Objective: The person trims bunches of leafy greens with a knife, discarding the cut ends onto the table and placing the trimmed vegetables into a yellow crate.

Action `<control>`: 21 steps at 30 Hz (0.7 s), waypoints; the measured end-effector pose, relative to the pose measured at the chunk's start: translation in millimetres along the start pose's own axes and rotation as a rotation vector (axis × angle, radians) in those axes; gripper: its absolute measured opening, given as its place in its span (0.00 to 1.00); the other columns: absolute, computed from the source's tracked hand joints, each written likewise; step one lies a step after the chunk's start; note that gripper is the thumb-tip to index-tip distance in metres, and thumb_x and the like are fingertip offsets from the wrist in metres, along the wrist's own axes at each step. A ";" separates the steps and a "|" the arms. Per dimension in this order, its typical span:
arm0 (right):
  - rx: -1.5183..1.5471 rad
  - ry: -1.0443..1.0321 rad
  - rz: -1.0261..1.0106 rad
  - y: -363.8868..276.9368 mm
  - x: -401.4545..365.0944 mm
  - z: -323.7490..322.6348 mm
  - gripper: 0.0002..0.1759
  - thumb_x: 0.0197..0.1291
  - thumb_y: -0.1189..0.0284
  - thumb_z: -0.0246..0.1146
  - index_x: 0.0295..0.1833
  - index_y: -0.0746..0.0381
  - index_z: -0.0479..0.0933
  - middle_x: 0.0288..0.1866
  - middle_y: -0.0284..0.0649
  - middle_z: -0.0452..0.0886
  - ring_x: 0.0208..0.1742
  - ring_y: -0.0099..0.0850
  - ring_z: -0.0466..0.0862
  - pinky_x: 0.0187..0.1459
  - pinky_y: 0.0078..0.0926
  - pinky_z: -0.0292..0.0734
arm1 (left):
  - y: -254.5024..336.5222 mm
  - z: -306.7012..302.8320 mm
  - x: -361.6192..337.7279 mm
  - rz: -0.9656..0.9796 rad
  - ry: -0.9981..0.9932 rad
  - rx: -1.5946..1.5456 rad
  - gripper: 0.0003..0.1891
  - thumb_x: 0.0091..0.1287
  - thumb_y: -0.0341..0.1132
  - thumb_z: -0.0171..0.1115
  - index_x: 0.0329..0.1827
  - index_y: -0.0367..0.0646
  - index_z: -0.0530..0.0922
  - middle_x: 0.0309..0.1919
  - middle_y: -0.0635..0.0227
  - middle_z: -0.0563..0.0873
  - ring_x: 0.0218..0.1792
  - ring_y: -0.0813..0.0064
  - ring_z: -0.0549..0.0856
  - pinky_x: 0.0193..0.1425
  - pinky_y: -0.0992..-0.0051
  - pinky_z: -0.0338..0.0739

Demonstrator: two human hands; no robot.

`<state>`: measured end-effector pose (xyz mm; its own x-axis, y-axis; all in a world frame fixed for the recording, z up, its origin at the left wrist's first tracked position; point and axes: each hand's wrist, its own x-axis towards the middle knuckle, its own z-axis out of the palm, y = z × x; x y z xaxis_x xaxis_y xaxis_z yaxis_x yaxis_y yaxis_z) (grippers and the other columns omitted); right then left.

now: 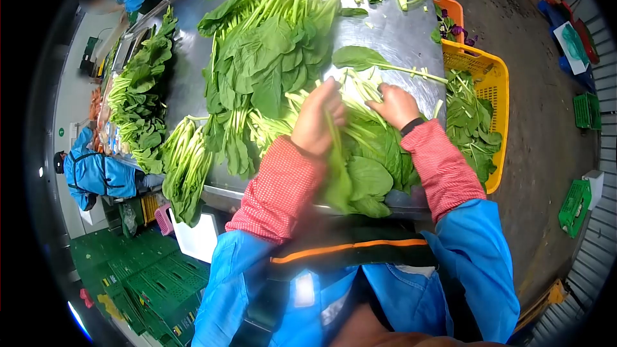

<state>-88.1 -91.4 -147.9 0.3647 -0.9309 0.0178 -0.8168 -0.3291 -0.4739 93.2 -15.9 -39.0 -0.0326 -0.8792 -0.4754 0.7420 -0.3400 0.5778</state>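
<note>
My left hand is closed around leafy green stalks, whose leaves hang blurred below it. Just to its right, my right hand has its fingers pinched at the pale stem ends of a bunch of greens lying at the table's near edge. One loose leaf with a long stem lies beyond my hands. A large heap of leafy greens covers the metal table to the left of my hands.
A yellow crate holding leaves stands at the table's right side, beside an orange crate. More bunches lie at the left. Two people in blue, one person nearer, are at far left. Green crates stand lower left.
</note>
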 end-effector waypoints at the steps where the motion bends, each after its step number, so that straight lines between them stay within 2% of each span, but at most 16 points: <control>1: 0.032 0.018 0.005 1.0 -0.2 7.4 0.19 0.54 0.55 0.64 0.33 0.62 0.78 0.29 0.50 0.82 0.34 0.50 0.83 0.37 0.46 0.77 | -0.1 -10.0 3.7 0.009 -0.002 0.069 0.10 0.70 0.44 0.60 0.42 0.49 0.74 0.18 0.84 0.65 0.20 0.88 0.66 0.23 0.85 0.60; 2: 0.064 0.035 0.010 3.2 -1.3 12.8 0.18 0.54 0.56 0.64 0.33 0.62 0.78 0.29 0.50 0.82 0.35 0.50 0.83 0.37 0.46 0.77 | -0.2 -19.0 6.7 0.018 -0.003 0.139 0.09 0.70 0.43 0.60 0.42 0.49 0.75 0.18 0.84 0.65 0.20 0.88 0.66 0.21 0.86 0.59; 3: 0.096 0.054 0.012 4.1 -0.6 13.9 0.18 0.53 0.57 0.63 0.33 0.62 0.78 0.30 0.50 0.82 0.35 0.50 0.83 0.37 0.46 0.77 | 0.7 -14.3 5.7 0.021 0.096 0.166 0.08 0.69 0.41 0.61 0.43 0.48 0.76 0.17 0.84 0.67 0.19 0.88 0.67 0.21 0.87 0.61; 4: 0.158 0.059 0.064 0.9 -0.4 1.3 0.15 0.53 0.61 0.63 0.34 0.63 0.78 0.29 0.50 0.81 0.34 0.51 0.82 0.36 0.45 0.77 | 0.7 -18.3 7.6 0.039 0.090 0.226 0.08 0.69 0.39 0.62 0.45 0.47 0.77 0.23 0.81 0.75 0.20 0.88 0.69 0.21 0.88 0.63; 7: 0.378 0.134 0.039 1.4 -7.5 -38.4 0.12 0.53 0.65 0.64 0.34 0.65 0.77 0.28 0.53 0.80 0.31 0.53 0.81 0.33 0.43 0.75 | -6.7 -11.0 16.2 0.052 0.140 0.380 0.15 0.68 0.39 0.63 0.53 0.44 0.76 0.39 0.71 0.82 0.21 0.89 0.69 0.22 0.87 0.64; 8: 0.414 0.149 0.033 -5.3 -15.0 -53.3 0.13 0.53 0.66 0.64 0.35 0.66 0.78 0.25 0.51 0.80 0.28 0.48 0.81 0.32 0.40 0.75 | -10.3 -7.2 19.6 0.058 0.128 0.413 0.18 0.67 0.40 0.63 0.56 0.43 0.75 0.39 0.73 0.82 0.22 0.90 0.70 0.23 0.87 0.64; 10: 0.542 0.102 0.058 -21.7 -33.8 -79.3 0.11 0.55 0.70 0.66 0.40 0.68 0.79 0.26 0.39 0.79 0.27 0.25 0.77 0.32 0.25 0.74 | -19.4 9.3 25.7 0.102 0.140 0.530 0.22 0.67 0.41 0.62 0.59 0.39 0.74 0.35 0.73 0.82 0.27 0.86 0.71 0.30 0.81 0.67; 11: 0.550 0.107 0.030 -19.3 -41.3 -79.0 0.11 0.56 0.73 0.66 0.41 0.69 0.78 0.27 0.35 0.78 0.29 0.20 0.75 0.32 0.21 0.73 | -19.5 18.8 26.7 0.100 0.114 0.563 0.21 0.67 0.40 0.63 0.58 0.38 0.75 0.34 0.73 0.82 0.28 0.86 0.73 0.31 0.80 0.68; 12: 0.553 0.105 0.028 -23.0 -49.5 -85.5 0.11 0.56 0.74 0.66 0.42 0.69 0.78 0.29 0.34 0.78 0.30 0.19 0.75 0.33 0.20 0.73 | -19.0 29.7 26.6 0.096 0.086 0.597 0.19 0.67 0.40 0.63 0.57 0.38 0.76 0.34 0.74 0.82 0.29 0.85 0.74 0.32 0.79 0.70; 14: 0.599 0.126 0.017 -21.6 -63.4 -94.5 0.12 0.57 0.71 0.66 0.42 0.69 0.79 0.30 0.39 0.81 0.30 0.23 0.78 0.34 0.23 0.74 | -23.7 41.3 28.1 0.147 0.015 0.639 0.16 0.67 0.38 0.64 0.53 0.38 0.78 0.33 0.73 0.83 0.31 0.85 0.77 0.34 0.78 0.72; 16: 0.425 0.248 -0.008 -16.9 -70.1 -120.5 0.14 0.57 0.64 0.67 0.40 0.64 0.80 0.35 0.47 0.83 0.30 0.38 0.83 0.34 0.31 0.77 | -31.0 49.9 30.7 0.251 -0.075 0.646 0.13 0.66 0.36 0.65 0.49 0.38 0.80 0.32 0.72 0.84 0.31 0.83 0.79 0.34 0.77 0.74; 17: 0.321 0.360 -0.065 -10.9 -71.3 -132.7 0.13 0.58 0.64 0.67 0.39 0.63 0.81 0.35 0.45 0.83 0.29 0.37 0.83 0.33 0.31 0.77 | -35.9 51.6 34.1 0.261 -0.107 0.651 0.12 0.66 0.37 0.66 0.46 0.39 0.81 0.33 0.72 0.84 0.30 0.83 0.80 0.33 0.80 0.74; 20: 0.052 0.366 -0.200 3.9 -70.6 -165.1 0.10 0.56 0.67 0.66 0.36 0.63 0.77 0.33 0.41 0.81 0.30 0.40 0.83 0.30 0.35 0.77 | -37.8 80.4 18.4 0.085 -0.231 0.574 0.12 0.65 0.37 0.67 0.47 0.40 0.81 0.33 0.73 0.84 0.28 0.84 0.79 0.32 0.83 0.72; 21: -0.043 0.364 -0.254 7.8 -70.1 -171.0 0.10 0.55 0.68 0.65 0.35 0.63 0.75 0.32 0.41 0.80 0.32 0.43 0.82 0.30 0.37 0.77 | -38.4 80.4 22.1 0.016 -0.283 0.665 0.13 0.65 0.37 0.67 0.48 0.40 0.82 0.33 0.75 0.84 0.29 0.86 0.79 0.32 0.84 0.73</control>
<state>-196.5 -55.7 -2.2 0.3816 -0.8121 0.4415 -0.7420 -0.5539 -0.3777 10.1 -49.2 -18.4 -0.2637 -0.9079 -0.3257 0.1825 -0.3785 0.9074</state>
